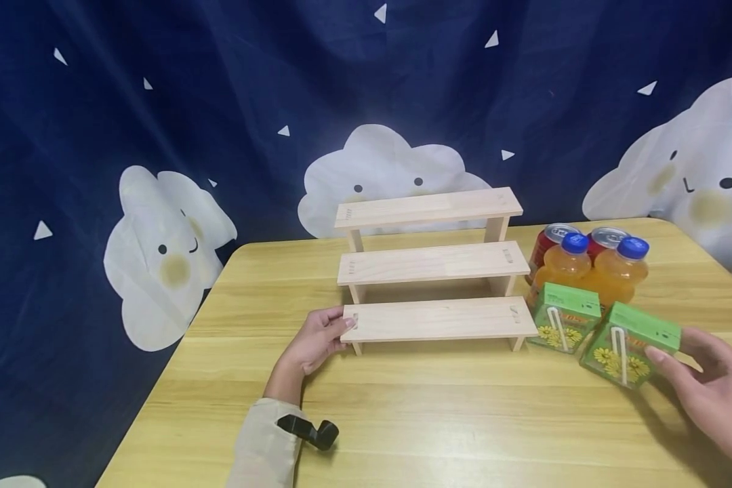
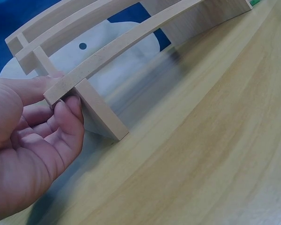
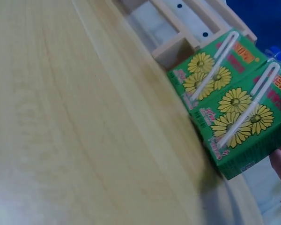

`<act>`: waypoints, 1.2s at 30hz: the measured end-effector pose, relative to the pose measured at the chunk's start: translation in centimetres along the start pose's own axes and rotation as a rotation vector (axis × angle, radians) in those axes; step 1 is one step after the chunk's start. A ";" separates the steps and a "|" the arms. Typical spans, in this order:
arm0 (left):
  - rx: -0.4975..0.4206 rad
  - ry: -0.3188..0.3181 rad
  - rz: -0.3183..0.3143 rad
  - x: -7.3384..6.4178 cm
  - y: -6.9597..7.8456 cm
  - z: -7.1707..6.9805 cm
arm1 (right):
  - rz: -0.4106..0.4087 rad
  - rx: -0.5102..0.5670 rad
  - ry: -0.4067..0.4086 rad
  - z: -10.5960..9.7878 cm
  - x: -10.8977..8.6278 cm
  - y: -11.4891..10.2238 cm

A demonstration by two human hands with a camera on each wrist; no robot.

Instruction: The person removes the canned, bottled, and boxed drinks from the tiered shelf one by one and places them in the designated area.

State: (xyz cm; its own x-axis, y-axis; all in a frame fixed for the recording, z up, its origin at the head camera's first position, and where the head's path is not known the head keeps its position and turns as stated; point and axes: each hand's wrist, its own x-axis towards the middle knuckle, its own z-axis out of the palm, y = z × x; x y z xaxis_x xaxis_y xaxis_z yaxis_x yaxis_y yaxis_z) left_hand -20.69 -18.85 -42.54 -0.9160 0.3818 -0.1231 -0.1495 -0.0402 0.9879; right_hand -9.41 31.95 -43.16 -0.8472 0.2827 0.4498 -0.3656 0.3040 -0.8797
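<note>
A three-tier wooden step shelf (image 1: 439, 318) stands on the table, its tiers bare. At the left end of its lowest tier, my left hand (image 1: 318, 341) pinches the board between thumb and fingers, as the left wrist view also shows. On the right, my right hand (image 1: 716, 386) grips a green juice box (image 1: 631, 346) with a white straw and yellow flowers on its front. This box looks slightly tilted. Beside it a second green juice box (image 1: 564, 317) stands at the shelf's right end. In the right wrist view only part of the right hand shows.
Behind the boxes stand two orange drink bottles (image 1: 566, 263) with blue caps, and two red cans (image 1: 549, 244) behind those. A wooden table (image 1: 439, 420) lies under everything. A dark blue cloth (image 1: 250, 81) with clouds hangs behind it.
</note>
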 end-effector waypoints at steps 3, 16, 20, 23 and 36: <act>0.002 0.001 0.002 0.0 0.0 0.0 | 0.055 -0.032 0.029 0.1 0.2 0.6; 0.002 0.006 0.005 0.1 -0.1 0.0 | 0.142 -0.036 0.036 0.4 0.9 0.8; -0.002 0.009 0.002 0.1 -0.2 -0.1 | 0.122 0.159 0.048 0.8 0.7 0.6; 0.000 0.010 0.004 0.1 -0.2 -0.1 | 0.115 0.122 0.057 0.9 0.6 0.5; 0.009 0.011 0.005 0.0 -0.2 -0.1 | 0.166 -0.185 0.038 0.3 0.6 0.8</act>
State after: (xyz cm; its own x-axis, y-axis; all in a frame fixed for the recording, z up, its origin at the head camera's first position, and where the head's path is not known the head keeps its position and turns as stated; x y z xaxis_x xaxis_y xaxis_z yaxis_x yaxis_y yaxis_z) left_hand -20.68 -18.89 -42.71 -0.9210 0.3710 -0.1188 -0.1412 -0.0337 0.9894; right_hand -10.34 32.06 -43.70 -0.8733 0.3756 0.3103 -0.1431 0.4111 -0.9003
